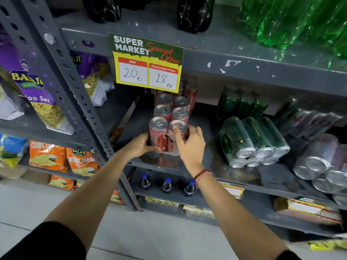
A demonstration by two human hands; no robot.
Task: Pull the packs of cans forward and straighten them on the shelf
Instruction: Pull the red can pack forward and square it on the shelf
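Note:
A shrink-wrapped pack of red cans [170, 117] stands upright near the front of the grey metal shelf [204, 171]. My left hand [139, 145] grips its lower left side. My right hand [189, 145] holds its right side, thumb on the top of the front right can. More red cans [189, 89] stand behind it. To the right, a pack of green cans [253, 139] lies on its side with the can bottoms facing forward, and another green pack [242, 104] stands behind. At far right, a pack of silver-ended cans [323, 162] lies tipped over.
A price sign [148, 61] hangs from the shelf above, over the red cans. Dark bottles [195, 14] and green bottles [293, 21] stand on the upper shelf. Small blue-capped bottles [167, 184] sit below. Snack bags [47, 154] fill the rack to the left.

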